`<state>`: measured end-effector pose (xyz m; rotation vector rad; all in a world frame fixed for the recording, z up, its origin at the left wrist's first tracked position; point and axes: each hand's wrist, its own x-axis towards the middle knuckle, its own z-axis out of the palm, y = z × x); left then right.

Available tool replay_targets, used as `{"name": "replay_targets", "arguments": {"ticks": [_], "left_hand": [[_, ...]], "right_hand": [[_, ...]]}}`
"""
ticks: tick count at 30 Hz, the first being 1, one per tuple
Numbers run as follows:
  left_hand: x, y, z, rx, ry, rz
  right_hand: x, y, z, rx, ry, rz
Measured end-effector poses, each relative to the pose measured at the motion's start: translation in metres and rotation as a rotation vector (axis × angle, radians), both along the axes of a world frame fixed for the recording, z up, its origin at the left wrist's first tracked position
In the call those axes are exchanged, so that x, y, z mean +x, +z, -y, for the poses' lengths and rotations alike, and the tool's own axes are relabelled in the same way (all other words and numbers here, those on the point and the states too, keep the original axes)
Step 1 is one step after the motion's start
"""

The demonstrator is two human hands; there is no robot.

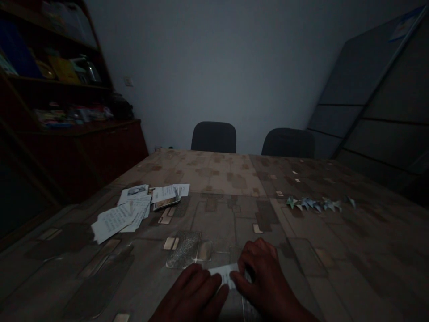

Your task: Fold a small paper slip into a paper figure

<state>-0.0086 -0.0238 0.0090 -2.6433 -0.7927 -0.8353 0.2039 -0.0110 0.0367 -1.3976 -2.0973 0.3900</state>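
Note:
A small white piece of paper [225,272] with faint print lies near the table's front edge, between my two hands. My left hand [195,291] has its curled fingers at the left end of the paper, pressing it at the tabletop. At the other end, my right hand [262,273] pinches the paper between thumb and bent fingers. Part of the paper is hidden under the fingers, and the dim light blurs its folds.
Printed cards [114,220] lie spread at the left, beside another small pile of cards [166,197]. Several small folded paper pieces [311,204] stand in a row at the right. Two dark chairs [213,136] [288,142] stand beyond the patterned tablecloth [217,223].

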Motion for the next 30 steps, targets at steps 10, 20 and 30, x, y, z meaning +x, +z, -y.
{"name": "replay_targets", "arguments": {"ticks": [10,20,30], "left_hand": [[-0.004,0.012,0.001,0.064,-0.002,0.023],[-0.006,0.013,-0.002,0.08,-0.025,0.038],[-0.017,0.027,0.002,0.057,-0.036,-0.062]], "right_hand": [[0.0,0.0,0.001,-0.037,-0.01,0.031],[0.01,0.01,0.003,0.587,0.357,0.188],[0.013,0.0,0.003,0.549,0.425,0.252]]}}
